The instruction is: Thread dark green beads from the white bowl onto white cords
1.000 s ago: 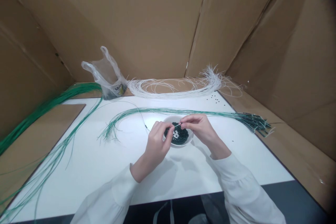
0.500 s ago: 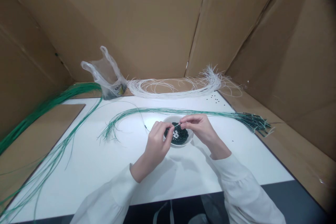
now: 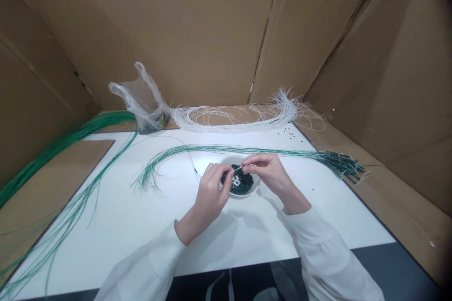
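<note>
Over a white bowl of small dark beads, my left hand pinches a thin green strand. The strand runs from these fingers up and left across the table, with a small dark piece on it. My right hand is closed in a pinch at the right side of the bowl. A short, thin, pale length spans the gap between the two pinches. Whether anything else sits between the right fingertips is too small to tell.
Bead-tipped green strands lie beyond the bowl. A plastic bag and coiled white strands stand farther back. More green strands lie left. Cardboard walls enclose the table; dark specks dot its back right.
</note>
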Tool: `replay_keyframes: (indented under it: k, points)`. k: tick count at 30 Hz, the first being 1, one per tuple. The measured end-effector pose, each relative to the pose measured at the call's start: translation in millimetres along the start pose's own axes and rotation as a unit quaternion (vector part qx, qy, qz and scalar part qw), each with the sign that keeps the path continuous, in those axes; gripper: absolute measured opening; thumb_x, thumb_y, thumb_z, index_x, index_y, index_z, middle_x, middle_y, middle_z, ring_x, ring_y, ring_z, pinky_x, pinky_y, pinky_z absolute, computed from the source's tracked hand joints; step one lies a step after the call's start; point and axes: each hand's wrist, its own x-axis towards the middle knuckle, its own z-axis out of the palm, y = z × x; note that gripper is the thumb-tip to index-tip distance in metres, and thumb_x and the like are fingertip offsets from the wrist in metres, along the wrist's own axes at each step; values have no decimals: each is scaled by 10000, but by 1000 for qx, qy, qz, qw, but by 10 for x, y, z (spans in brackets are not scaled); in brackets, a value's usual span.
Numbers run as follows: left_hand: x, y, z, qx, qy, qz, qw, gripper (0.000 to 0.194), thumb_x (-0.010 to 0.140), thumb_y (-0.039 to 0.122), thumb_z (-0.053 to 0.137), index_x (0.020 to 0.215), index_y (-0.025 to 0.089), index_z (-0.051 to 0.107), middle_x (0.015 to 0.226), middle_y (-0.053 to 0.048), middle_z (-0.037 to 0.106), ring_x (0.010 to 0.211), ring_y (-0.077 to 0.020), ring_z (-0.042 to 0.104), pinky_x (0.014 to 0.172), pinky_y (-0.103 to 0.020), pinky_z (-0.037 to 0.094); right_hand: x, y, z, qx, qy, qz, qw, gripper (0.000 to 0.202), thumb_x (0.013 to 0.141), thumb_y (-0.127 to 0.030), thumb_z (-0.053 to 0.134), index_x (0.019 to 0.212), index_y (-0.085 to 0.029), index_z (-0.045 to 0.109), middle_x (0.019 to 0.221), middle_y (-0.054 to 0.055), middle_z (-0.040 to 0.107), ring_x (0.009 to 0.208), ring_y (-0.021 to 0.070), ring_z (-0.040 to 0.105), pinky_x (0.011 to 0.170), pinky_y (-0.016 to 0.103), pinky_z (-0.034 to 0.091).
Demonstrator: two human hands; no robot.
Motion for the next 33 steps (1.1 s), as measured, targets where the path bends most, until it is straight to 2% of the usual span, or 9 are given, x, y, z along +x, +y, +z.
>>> replay_keyframes:
  k: [13, 27, 33]
  points:
    - [12, -15, -1, 16, -21, 3, 1000, 65, 831, 132, 441, 820, 165, 497, 715, -37, 543, 665, -145, 435, 632, -278, 384, -7, -2, 1, -14, -16, -19, 1000, 122, 551, -158, 745, 647, -227, 713, 688, 9, 686, 671, 137, 611, 646, 257, 479]
    - [9, -25, -3, 38, -31, 1, 999, 76, 835, 148, 432, 816, 164, 504, 704, -38, 543, 667, -151, 442, 630, -281, 392, -11, -80, 11, -81, -5, -35, 996, 106, 565, -211, 737, 670, -213, 717, 706, 37, 682, 715, 171, 613, 689, 305, 485]
    - [3, -40, 3, 40, -37, -3, 999, 74, 833, 148, 435, 821, 159, 507, 710, -40, 544, 673, -150, 443, 636, -281, 394, -8, -92, 19, -79, -9, -31, 996, 106, 566, -205, 736, 670, -214, 718, 710, 39, 683, 711, 169, 615, 691, 301, 485]
